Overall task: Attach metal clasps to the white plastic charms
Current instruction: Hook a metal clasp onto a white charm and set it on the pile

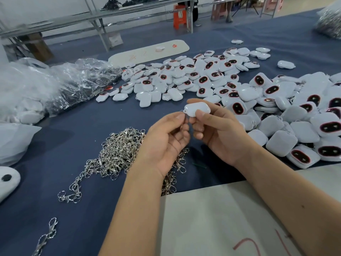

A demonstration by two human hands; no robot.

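Observation:
My right hand pinches a white plastic charm above the blue table, its plain back facing up. My left hand holds a metal clasp against the charm's left corner; its ring is mostly hidden by my fingers. A tangled heap of silver clasps lies on the table under and left of my left hand. A large pile of white charms, some showing dark oval faces with red rims, spreads across the middle and right of the table.
Clear plastic bags lie at the left. A white board rests at the back, another white board at the near edge under my forearms. Loose clasps sit at bottom left. A bag of metal parts stands at the far right.

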